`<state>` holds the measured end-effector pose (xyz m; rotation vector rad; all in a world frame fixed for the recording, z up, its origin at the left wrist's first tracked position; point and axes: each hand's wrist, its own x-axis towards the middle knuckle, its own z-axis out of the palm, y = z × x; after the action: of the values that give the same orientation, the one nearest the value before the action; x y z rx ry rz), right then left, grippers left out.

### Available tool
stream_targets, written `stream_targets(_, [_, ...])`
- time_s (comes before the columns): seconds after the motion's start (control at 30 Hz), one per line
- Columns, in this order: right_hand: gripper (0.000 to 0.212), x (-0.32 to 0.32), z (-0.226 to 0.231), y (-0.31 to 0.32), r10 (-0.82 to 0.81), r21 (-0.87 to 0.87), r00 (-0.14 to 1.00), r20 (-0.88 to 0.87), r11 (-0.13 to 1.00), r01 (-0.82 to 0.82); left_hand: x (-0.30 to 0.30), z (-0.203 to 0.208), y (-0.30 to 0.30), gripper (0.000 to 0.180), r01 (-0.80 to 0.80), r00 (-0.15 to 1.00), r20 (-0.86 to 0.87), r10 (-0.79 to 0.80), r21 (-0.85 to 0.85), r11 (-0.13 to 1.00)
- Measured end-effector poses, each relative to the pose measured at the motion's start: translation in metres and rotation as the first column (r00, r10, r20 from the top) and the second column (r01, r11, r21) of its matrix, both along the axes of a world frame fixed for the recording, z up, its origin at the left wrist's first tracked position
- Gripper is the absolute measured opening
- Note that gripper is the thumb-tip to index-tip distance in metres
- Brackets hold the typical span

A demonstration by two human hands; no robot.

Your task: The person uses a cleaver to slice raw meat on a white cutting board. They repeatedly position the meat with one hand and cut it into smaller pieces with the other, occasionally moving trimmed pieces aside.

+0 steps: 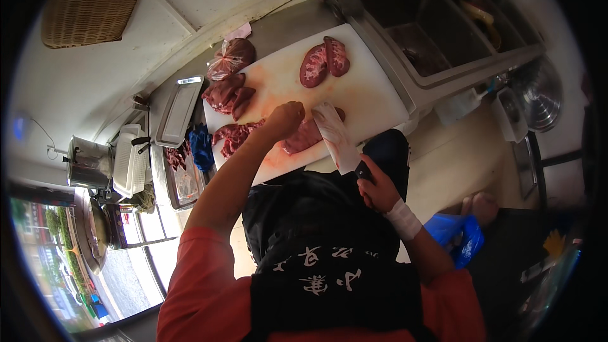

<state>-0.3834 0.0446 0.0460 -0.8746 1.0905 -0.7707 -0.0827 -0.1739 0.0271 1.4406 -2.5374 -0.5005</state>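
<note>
Nearest to where I stand looking down is the worker's black apron, its upper end just below a white cutting board on the metal bench. Over the board's lower middle, the left hand has its fingers curled in beside a reddish slab of meat; I can't tell whether they pinch it. Just right of the board's lower edge, the right hand is wrapped around the dark handle of a broad cleaver, whose smeared blade crosses over the slab; from here I can't say if it touches. Two marbled pieces lie touching near the board's far edge. Dark red slabs and cut meat are heaped along its left side; a sink stands to its right.
</note>
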Motion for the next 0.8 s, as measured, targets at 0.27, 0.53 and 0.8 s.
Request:
stream_targets(0.27, [0.068, 0.015, 0.004, -0.002, 0.025, 0.062, 0.995, 0.099, 0.998, -0.031, -0.005, 0.02, 0.001, 0.014, -0.035, 0.972, -0.221, 0.082, 0.208, 0.977])
stream_targets(0.53, [0.066, 0.041, -0.001, -0.03, 0.031, 0.016, 0.977, 0.211, 0.999, -0.035, 0.001, 0.012, -0.003, 0.017, -0.062, 0.932, -0.327, 0.159, 0.288, 0.956])
stream_targets(0.8, [0.069, 0.036, 0.014, 0.001, 0.078, 0.118, 0.987, 0.14, 0.988, -0.095, 0.019, 0.001, -0.001, 0.016, -0.117, 0.925, -0.339, 0.173, 0.181, 0.977])
